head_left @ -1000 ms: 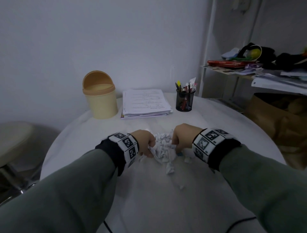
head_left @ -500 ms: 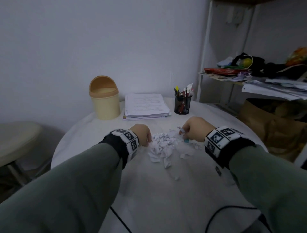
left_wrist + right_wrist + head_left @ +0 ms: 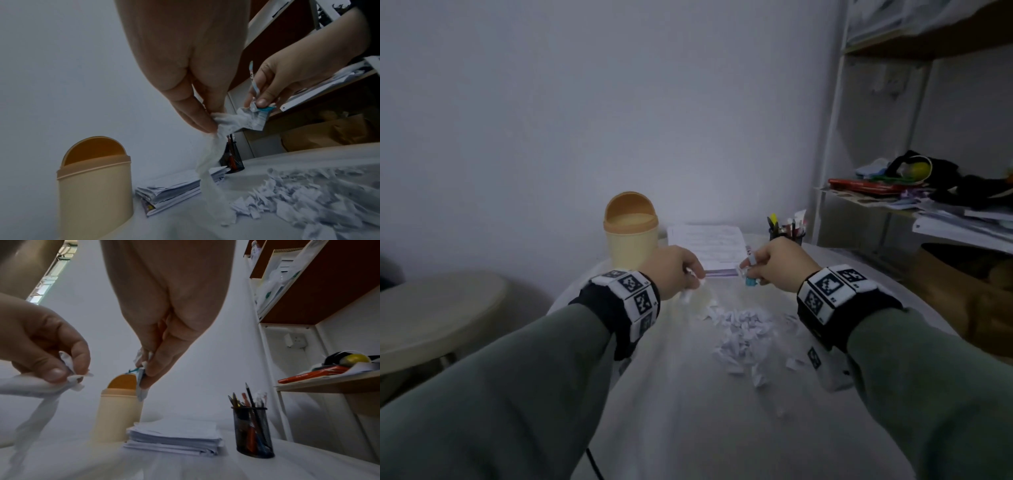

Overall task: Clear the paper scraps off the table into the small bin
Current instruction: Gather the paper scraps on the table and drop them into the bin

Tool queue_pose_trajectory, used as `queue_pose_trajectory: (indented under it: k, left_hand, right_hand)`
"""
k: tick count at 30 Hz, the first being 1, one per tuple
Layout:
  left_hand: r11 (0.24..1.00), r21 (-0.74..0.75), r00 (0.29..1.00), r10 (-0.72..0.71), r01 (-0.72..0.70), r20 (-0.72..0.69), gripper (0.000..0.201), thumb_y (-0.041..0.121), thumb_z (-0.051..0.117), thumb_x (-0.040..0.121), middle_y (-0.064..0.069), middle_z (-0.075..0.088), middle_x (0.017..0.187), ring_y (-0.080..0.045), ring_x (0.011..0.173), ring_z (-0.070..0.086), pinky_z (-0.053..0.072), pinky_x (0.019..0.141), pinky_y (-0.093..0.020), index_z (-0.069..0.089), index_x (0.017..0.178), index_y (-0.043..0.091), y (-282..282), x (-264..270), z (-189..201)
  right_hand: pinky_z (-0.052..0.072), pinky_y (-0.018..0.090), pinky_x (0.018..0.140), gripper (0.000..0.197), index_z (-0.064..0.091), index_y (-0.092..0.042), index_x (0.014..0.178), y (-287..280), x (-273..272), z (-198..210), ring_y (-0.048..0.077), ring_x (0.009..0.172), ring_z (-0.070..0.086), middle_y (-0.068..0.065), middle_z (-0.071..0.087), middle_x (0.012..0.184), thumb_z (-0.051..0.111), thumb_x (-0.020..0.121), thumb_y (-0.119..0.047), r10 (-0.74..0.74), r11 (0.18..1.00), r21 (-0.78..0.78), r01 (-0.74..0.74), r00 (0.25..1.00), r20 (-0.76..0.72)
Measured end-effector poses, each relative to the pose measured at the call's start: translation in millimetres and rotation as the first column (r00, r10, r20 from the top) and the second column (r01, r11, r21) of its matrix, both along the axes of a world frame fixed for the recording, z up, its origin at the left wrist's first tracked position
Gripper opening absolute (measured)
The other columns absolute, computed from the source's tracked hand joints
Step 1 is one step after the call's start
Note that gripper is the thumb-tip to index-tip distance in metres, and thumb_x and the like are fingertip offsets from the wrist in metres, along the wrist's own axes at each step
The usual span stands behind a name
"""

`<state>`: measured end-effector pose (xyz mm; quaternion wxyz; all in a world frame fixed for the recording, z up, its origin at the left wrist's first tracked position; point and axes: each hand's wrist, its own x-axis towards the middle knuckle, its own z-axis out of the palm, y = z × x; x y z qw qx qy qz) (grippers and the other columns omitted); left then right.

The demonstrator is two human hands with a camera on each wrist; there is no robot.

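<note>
A heap of torn white paper scraps lies on the white-covered round table, also seen as paper scraps in the left wrist view. The small cream bin with an orange swing lid stands at the far left of the table. My left hand hovers above the table just right of the bin, pinching crumpled scraps and a pulled-up fold of white cloth. My right hand is level with it, pinching scraps that include a blue-edged piece. In the right wrist view the right hand is in front of the bin.
A stack of printed sheets lies behind the hands, with a black mesh pen cup to its right. A cluttered shelf unit stands at the right, a round stool at the left. A black cable runs along the near table edge.
Both hands have lifted off the scrap heap, each with scraps pinched in it, and moved away from me toward the bin. The heap stays behind on the table.
</note>
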<state>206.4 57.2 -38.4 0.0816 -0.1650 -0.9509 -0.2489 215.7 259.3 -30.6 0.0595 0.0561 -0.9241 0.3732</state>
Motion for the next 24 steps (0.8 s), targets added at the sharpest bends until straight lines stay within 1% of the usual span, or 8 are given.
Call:
queue_pose_trajectory:
  k: [3, 7, 10, 12, 15, 18, 22, 24]
  left_hand:
    - [0.999, 0.042, 0.999, -0.008, 0.010, -0.039, 0.015, 0.017, 0.071, 0.081, 0.008, 0.059, 0.080, -0.004, 0.072, 0.053, 0.035, 0.056, -0.004, 0.073, 0.095, 0.016, -10.6, -8.2, 7.1]
    - [0.992, 0.128, 0.998, 0.018, -0.011, -0.052, 0.012, 0.017, 0.071, 0.081, 0.005, 0.060, 0.084, -0.011, 0.077, 0.057, 0.043, 0.053, -0.007, 0.071, 0.093, 0.018, -27.8, -25.9, 23.1]
    - [0.987, 0.156, 0.993, 0.065, -0.048, -0.102, 0.012, 0.018, 0.071, 0.081, 0.002, 0.064, 0.091, -0.010, 0.081, 0.057, 0.041, 0.061, -0.006, 0.071, 0.093, 0.019, -42.7, -43.2, 36.5]
    - [0.979, 0.188, 0.985, 0.103, -0.076, -0.137, 0.012, 0.020, 0.071, 0.081, 0.003, 0.064, 0.092, -0.009, 0.080, 0.058, 0.042, 0.066, -0.011, 0.072, 0.093, 0.019, -51.7, -54.5, 45.4]
    - [0.968, 0.229, 0.971, 0.146, -0.101, -0.187, 0.011, 0.020, 0.072, 0.080, 0.000, 0.067, 0.092, -0.012, 0.080, 0.060, 0.046, 0.065, -0.013, 0.073, 0.091, 0.019, -64.9, -73.3, 57.6]
    - [0.937, 0.331, 0.968, 0.179, -0.112, -0.177, 0.009, 0.016, 0.069, 0.082, -0.002, 0.068, 0.088, -0.009, 0.070, 0.059, 0.044, 0.050, -0.004, 0.072, 0.089, 0.021, -78.5, -95.6, 72.2]
    - [0.941, 0.298, 0.935, 0.239, -0.157, -0.262, 0.010, 0.019, 0.068, 0.083, 0.005, 0.065, 0.084, -0.004, 0.071, 0.055, 0.038, 0.056, -0.006, 0.072, 0.092, 0.022, -96.1, -130.9, 89.1]
    - [0.940, 0.296, 0.932, 0.249, -0.168, -0.264, 0.010, 0.019, 0.067, 0.083, 0.005, 0.065, 0.084, -0.005, 0.072, 0.056, 0.038, 0.058, -0.008, 0.072, 0.091, 0.021, -101.9, -145.2, 88.2]
  right_hand:
    - [0.057, 0.033, 0.087, 0.020, 0.072, 0.002, 0.104, -18.6, -12.9, 13.4, 0.027, 0.088, 0.069, 0.015, 0.072, 0.101, 0.066, 0.084, -0.001, 0.029, 0.999, -0.013, -0.029, 0.999, -0.021]
    - [0.060, 0.033, 0.081, 0.019, 0.074, 0.000, 0.101, -40.3, -39.9, 30.3, 0.023, 0.083, 0.068, 0.015, 0.073, 0.103, 0.068, 0.083, -0.002, 0.064, 0.997, -0.037, -0.068, 0.994, -0.089]
    - [0.058, 0.037, 0.086, 0.018, 0.074, -0.001, 0.100, -54.9, -63.4, 42.4, 0.029, 0.091, 0.070, 0.016, 0.073, 0.104, 0.068, 0.083, -0.003, 0.084, 0.993, -0.076, -0.091, 0.993, -0.089]
    - [0.057, 0.038, 0.089, 0.019, 0.073, -0.001, 0.101, -64.8, -78.4, 49.7, 0.025, 0.086, 0.068, 0.017, 0.072, 0.105, 0.069, 0.083, -0.003, 0.093, 0.989, -0.106, -0.103, 0.991, -0.094]
    - [0.056, 0.036, 0.089, 0.021, 0.073, 0.000, 0.103, -81.5, -101.8, 56.4, 0.019, 0.082, 0.064, 0.019, 0.071, 0.105, 0.068, 0.083, -0.002, 0.111, 0.982, -0.142, -0.129, 0.986, -0.124]
    - [0.057, 0.033, 0.085, 0.022, 0.071, 0.002, 0.105, -99.6, -125.9, 60.1, 0.020, 0.084, 0.062, 0.021, 0.070, 0.107, 0.066, 0.083, 0.001, 0.117, 0.972, -0.186, -0.146, 0.980, -0.158]
    - [0.056, 0.022, 0.071, 0.022, 0.072, 0.003, 0.104, -126.2, -163.2, 62.3, 0.018, 0.083, 0.063, 0.021, 0.071, 0.105, 0.065, 0.083, 0.002, 0.155, 0.963, -0.196, -0.187, 0.974, -0.165]
    - [0.058, 0.027, 0.077, 0.021, 0.073, 0.001, 0.103, -138.5, -178.1, 61.4, 0.018, 0.083, 0.064, 0.019, 0.072, 0.103, 0.066, 0.083, 0.001, 0.158, 0.964, -0.186, -0.188, 0.973, -0.167]
